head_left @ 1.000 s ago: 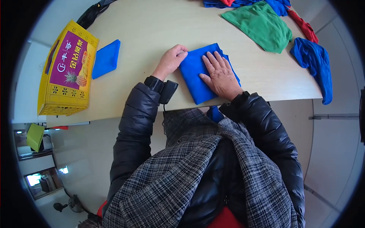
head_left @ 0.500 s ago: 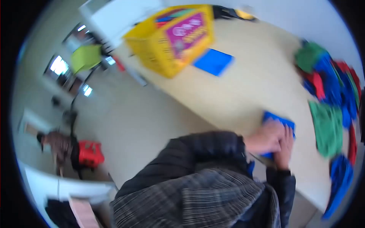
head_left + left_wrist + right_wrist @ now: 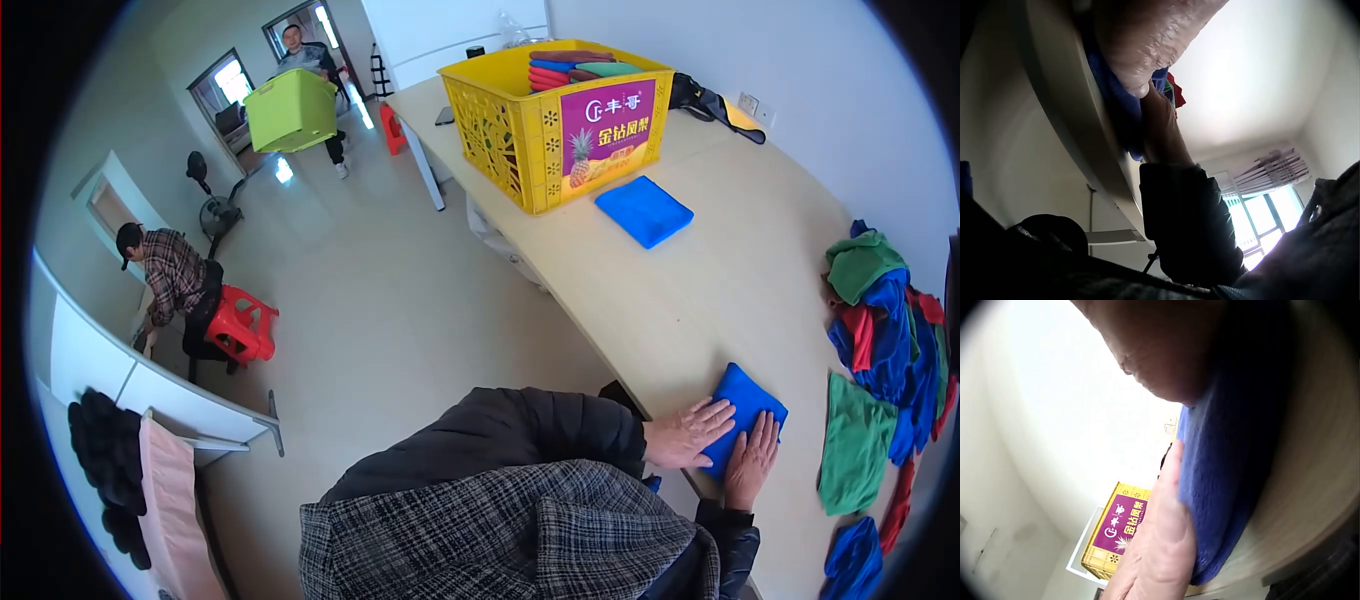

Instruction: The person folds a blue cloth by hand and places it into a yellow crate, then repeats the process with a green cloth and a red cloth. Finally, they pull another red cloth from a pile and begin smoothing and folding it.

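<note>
So the person at the desk point(image 3: 700, 300) has both hands down on a folded blue cloth point(image 3: 741, 388), right by the near edge. The left hand point(image 3: 688, 435) lies over one side of it, fingers straight and a bit spread. The right hand point(image 3: 750, 470) comes in from the other side, fingers straight and pretty much pressed together. Neither one looks like it's pinching anything, it's more of a flat-palm press. The cloth's already a compact little packet, so I'd call this one basically folded, with maybe some smoothing left before it gets put away.

As for overall progress, I'd say it's a fair way in but nowhere near finished. Another folded blue cloth point(image 3: 645, 212) lies flat on the desk just beside the yellow crate point(image 3: 550, 150), not inside it. The crate itself has folded cloths point(image 3: 570, 75) stacked near the top, in reddish, blue and green. Can't tell how deep that stack goes, so no count from me.

Over on the far side from the crate there's plenty left, judging by the look of it: a loose heap point(image 3: 885, 320) of green, blue and red stuff, a green cloth point(image 3: 857, 440) laid out beside it, and a crumpled blue cloth point(image 3: 853, 560) past that. None of those look folded.
</note>
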The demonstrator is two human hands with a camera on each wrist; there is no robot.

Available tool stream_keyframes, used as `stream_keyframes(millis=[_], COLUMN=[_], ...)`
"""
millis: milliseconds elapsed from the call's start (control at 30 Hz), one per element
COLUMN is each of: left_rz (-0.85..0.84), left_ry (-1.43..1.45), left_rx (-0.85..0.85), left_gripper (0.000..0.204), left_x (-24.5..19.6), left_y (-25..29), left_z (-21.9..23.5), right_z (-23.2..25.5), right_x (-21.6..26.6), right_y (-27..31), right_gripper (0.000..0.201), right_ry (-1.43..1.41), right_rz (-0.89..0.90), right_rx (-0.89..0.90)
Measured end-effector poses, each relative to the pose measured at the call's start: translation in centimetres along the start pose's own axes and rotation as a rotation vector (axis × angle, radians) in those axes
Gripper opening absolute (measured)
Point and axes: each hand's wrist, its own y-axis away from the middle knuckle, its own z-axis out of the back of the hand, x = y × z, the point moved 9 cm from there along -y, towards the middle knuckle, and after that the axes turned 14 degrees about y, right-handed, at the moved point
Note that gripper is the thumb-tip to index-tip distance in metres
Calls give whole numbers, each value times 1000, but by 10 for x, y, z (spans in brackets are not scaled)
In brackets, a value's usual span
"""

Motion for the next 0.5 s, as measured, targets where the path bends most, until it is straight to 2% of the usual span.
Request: stream_keyframes(millis=[67, 133, 167, 200, 233, 267, 300, 333, 367, 433, 500], left_rz=[15, -55, -53, -45, 32, 113, 53, -5, -38, 22, -6], left_ry=[55, 31, 48, -53, 32, 101, 9, -97, -65, -88, -103], left_rx=[43, -39, -52, 37, 105, 171, 176, 167, 197, 274, 292], left_gripper=[81, 80, 75, 76, 77, 78, 79, 79, 79, 79, 78], left_x=[-11, -20, -28, -36, -31, -22, -22, -20, -24, -21, -25], left_y=[3, 6, 5, 3, 2, 4, 9, 10, 8, 3, 5], left_z=[25, 32, 39, 35, 24, 17, 10, 3, 1, -2, 2], right_z=[-4, 29, 42, 57, 59, 48, 39, 29, 21, 10, 9], right_x=[-15, 5, 17, 35, 47, 56, 62, 58, 40, 16, 7], right_y=[-3, -8, -8, -8, -8, -13, -7, -5, -2, -1, 0], right_gripper=[55, 56, 56, 57, 56, 56, 56, 56, 56, 56, 55], right_ry=[-29, 50, -5, -53, -199, -211, -190, -177, -163, -93, -55], right_rz=[-54, 14, 53, 88, 122, 154, 131, 122, 71, 36, 8], right_rx=[72, -67, -150, -166, -196, -90, -68, -56, -41, -32, -37])
